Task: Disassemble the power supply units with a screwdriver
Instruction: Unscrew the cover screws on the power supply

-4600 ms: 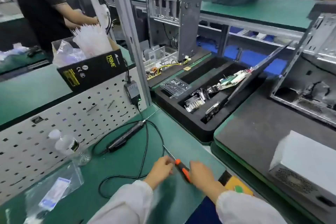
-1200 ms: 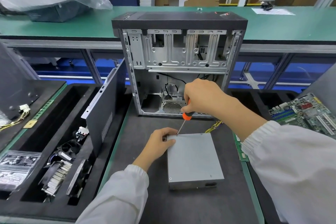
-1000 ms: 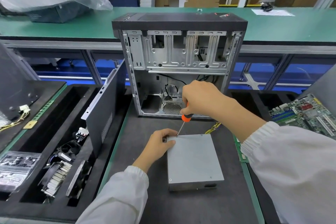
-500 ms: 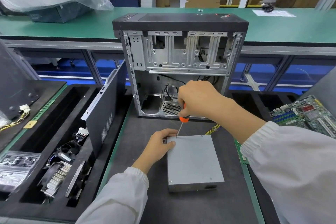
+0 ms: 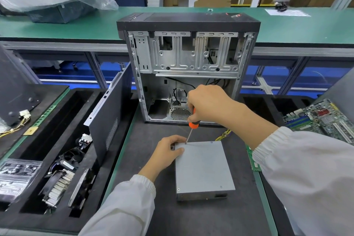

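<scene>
We see the grey power supply unit lying flat on the dark mat, just in front of the open computer case. Our left hand grips its far left corner, thumb on the lid. Our right hand is wrapped round the orange-handled screwdriver, whose tip touches the lid near that corner.

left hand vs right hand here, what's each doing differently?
The right hand is raised above the power supply, fingers curled round the orange-handled screwdriver. The left hand lies low at the unit's far left corner, with its thumb on the lid.
The right hand works the tool, whose tip meets the lid near that corner. The left hand holds no tool and only steadies the box.
Both come out of white sleeves and meet at the same corner.
</scene>
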Available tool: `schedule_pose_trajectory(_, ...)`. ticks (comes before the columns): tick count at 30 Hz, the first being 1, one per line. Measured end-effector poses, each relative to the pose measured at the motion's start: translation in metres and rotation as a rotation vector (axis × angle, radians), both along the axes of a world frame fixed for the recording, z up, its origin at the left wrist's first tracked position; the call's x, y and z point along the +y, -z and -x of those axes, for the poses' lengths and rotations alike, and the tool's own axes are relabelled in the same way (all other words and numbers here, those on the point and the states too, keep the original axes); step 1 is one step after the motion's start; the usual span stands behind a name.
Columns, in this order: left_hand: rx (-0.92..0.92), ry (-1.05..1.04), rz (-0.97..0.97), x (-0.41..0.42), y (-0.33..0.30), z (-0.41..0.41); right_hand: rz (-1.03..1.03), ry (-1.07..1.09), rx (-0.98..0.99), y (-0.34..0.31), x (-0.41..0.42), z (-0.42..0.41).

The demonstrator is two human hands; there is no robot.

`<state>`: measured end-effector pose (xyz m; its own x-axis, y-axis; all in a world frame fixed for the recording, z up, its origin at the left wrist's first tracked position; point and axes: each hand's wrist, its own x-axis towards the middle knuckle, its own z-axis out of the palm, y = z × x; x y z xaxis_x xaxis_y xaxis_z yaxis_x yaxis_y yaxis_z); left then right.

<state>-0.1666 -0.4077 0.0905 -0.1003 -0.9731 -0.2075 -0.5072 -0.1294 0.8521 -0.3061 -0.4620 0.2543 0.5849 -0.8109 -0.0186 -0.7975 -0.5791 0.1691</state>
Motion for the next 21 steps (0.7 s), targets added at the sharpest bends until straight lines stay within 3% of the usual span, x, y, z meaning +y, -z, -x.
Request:
schedule_pose_trajectory(6, 0.020, 0.009, 0.022, 0.000, -0.001, -0.001, 0.039, -0.049, -0.031, 0.004, -0.004, -0.005)
schedule_pose_trajectory(10, 0.272, 0.037, 0.142, -0.005, -0.018, 0.000, 0.100, -0.144, -0.016, 0.005, -0.007, -0.017)
schedule_pose_trajectory(16, 0.531, 0.061, 0.207, -0.011, -0.040, 0.000, -0.059, -0.347, 0.009, -0.007, -0.018, -0.013)
schedule_pose_trajectory(19, 0.573, 0.018, 0.237, -0.012, -0.042, 0.004, -0.134, -0.314, 0.009, -0.013, -0.021, -0.005)
schedule_pose_trajectory(21, 0.561, 0.003, 0.253, -0.015, -0.043, 0.007, -0.105, -0.168, 0.008, -0.017, -0.021, 0.002)
